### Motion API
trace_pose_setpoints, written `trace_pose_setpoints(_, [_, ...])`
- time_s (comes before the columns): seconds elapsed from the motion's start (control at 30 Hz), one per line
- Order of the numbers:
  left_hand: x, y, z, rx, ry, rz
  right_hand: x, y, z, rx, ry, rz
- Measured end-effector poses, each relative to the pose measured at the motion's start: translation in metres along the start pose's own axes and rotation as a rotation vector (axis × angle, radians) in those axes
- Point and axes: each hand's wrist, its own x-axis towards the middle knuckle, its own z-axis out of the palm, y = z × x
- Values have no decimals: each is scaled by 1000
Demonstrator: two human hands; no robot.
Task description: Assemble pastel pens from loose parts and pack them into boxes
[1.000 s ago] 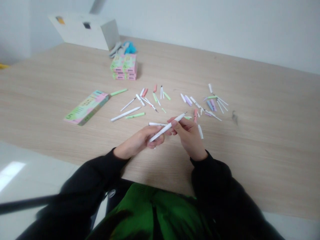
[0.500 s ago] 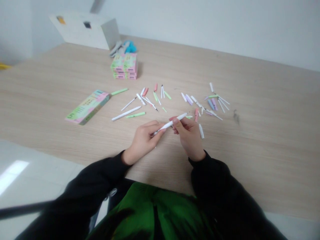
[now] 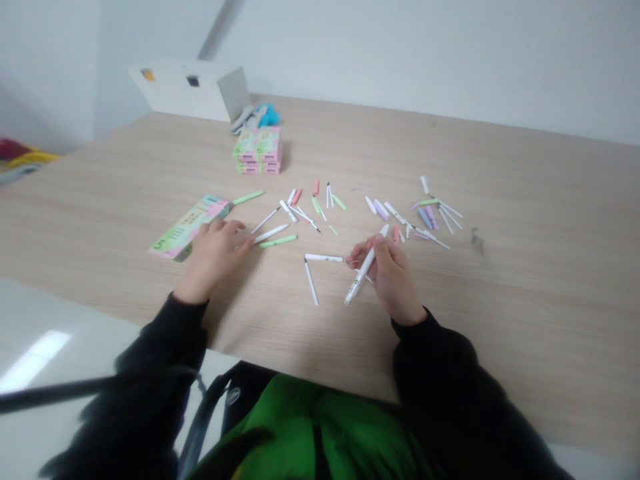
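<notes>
My right hand (image 3: 387,273) is closed around a white pen (image 3: 359,277), held slanted with its lower end toward me. Over the near end of another white pen (image 3: 273,233) reaches my left hand (image 3: 217,257), fingers bent and somewhat apart; whether they touch that pen I cannot make out. Beside it lies a green pen (image 3: 279,241). Just left of my right hand, a short white pen part (image 3: 324,258) and a thin white refill (image 3: 311,283) lie on the table.
A flat pink-and-green box (image 3: 187,227) lies left, partly behind my left hand. Stacked small boxes (image 3: 257,150), gloves (image 3: 257,119) and a white box (image 3: 190,93) stand farther back. Several loose caps, barrels and refills form a middle group (image 3: 300,210) and a right group (image 3: 425,213).
My left hand has left the pen held between both hands and moved left to the white pen near the box. My right hand keeps its pen, now tilted more steeply.
</notes>
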Motion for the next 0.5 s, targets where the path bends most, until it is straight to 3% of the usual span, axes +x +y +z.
trace_pose_setpoints(0.17, [-7, -11, 12, 126, -120, 6, -6, 4, 8, 16, -121, 48])
trace_pose_setpoints(0.3, [-7, -4, 7, 25, -2, -26, -2, 4, 7, 49, -87, 51])
trace_pose_setpoints(0.43, [-15, 26, -10, -336, 138, -81, -3, -2, 10, 42, -25, 38])
trace_pose_setpoints(0.5, [-28, 56, -16, -590, 53, -30, -8, -6, 16, 57, -34, 21])
